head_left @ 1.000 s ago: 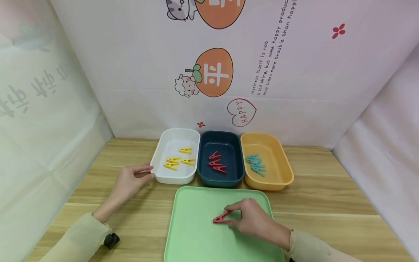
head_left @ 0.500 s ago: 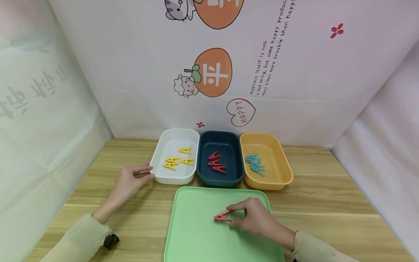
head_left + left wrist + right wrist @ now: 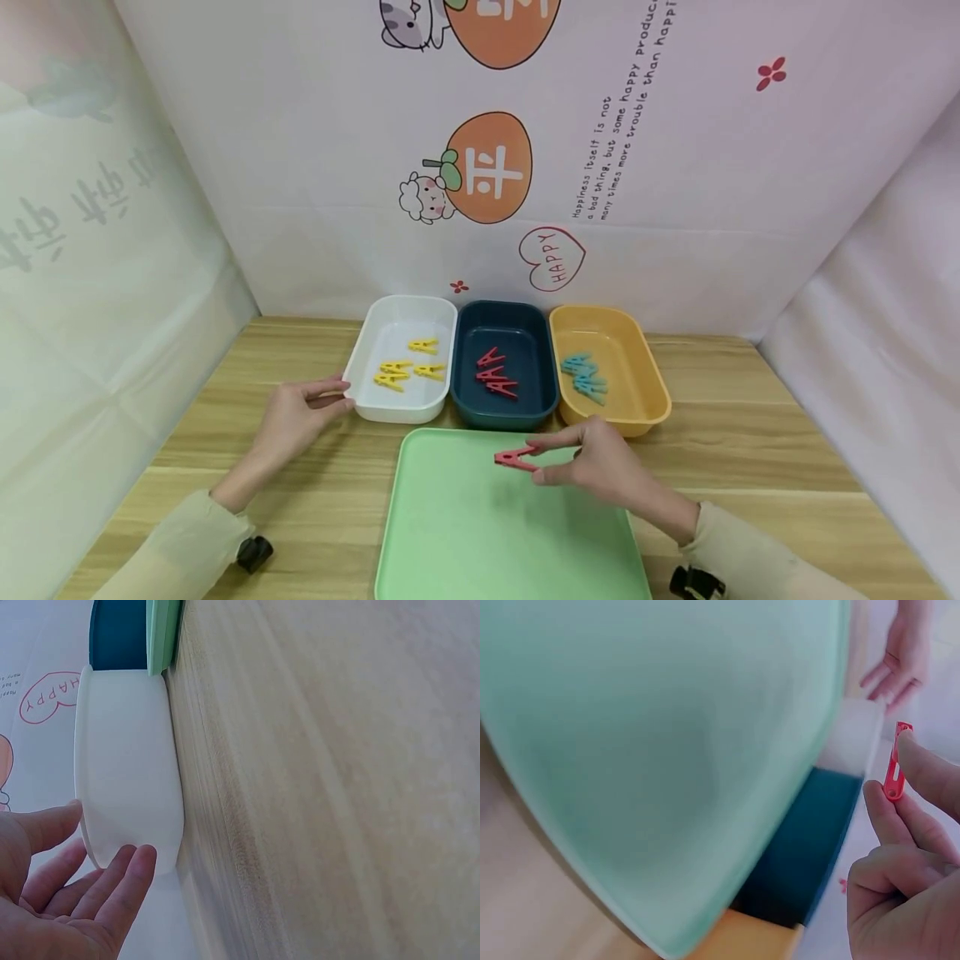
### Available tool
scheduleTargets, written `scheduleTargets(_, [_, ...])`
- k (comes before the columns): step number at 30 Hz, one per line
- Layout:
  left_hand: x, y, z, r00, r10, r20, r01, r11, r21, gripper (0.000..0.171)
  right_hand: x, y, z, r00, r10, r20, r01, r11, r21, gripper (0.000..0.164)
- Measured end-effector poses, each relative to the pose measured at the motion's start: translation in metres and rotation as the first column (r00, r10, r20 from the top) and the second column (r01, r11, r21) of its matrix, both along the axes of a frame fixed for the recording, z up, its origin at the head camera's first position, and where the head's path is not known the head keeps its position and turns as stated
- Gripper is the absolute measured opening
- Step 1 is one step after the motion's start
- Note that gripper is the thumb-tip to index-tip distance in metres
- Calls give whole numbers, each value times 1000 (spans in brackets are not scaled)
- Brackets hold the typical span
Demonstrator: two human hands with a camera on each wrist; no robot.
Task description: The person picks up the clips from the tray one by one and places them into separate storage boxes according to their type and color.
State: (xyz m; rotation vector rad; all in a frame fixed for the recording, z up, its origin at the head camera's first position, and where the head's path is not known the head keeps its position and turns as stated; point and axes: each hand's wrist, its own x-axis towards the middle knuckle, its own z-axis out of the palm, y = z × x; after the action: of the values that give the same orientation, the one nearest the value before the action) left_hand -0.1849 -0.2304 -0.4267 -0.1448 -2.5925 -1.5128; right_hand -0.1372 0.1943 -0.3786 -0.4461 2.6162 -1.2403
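Note:
My right hand (image 3: 600,467) pinches a red clothespin (image 3: 510,459) by its two legs, between thumb and fingers, above the far part of the green tray (image 3: 450,525). In the right wrist view the clothespin (image 3: 890,780) stands out between thumb and fingertips. On the left, my left hand (image 3: 288,421) has extended, relaxed fingers at the near left corner of the white box (image 3: 401,412). The left wrist view has the thumb at that box's rim and the fingers beside its end wall. Several yellow clothespins (image 3: 392,379) lie inside the white box.
Beside the white box stand a dark blue box (image 3: 506,419) holding 3 red clothespins (image 3: 501,387) and an orange-yellow box (image 3: 648,400) with several light blue clothespins (image 3: 588,384). All stand on a wooden table (image 3: 750,442) before a printed cloth (image 3: 337,167).
The right hand has lifted the red clothespin off the green tray and moved it away from me, toward the boxes. The left hand has stayed at the white box.

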Motion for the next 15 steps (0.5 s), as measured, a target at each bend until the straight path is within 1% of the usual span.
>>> scheduleTargets(6, [0, 0, 0, 1000, 6, -7, -6, 1000, -13, 35, -21, 3, 22, 999, -22, -23, 22, 1000, -17, 40])
scheduleTargets(10, [0, 0, 0, 1000, 4, -10, -5, 1000, -13, 35, -37, 5, 31, 997, -32, -65, 31, 999, -13, 39])
scheduleTargets(15, [0, 1, 0, 1000, 3, -5, -3, 1000, -6, 35, -58, 2, 37, 993, -67, -92, 69, 997, 18, 38])
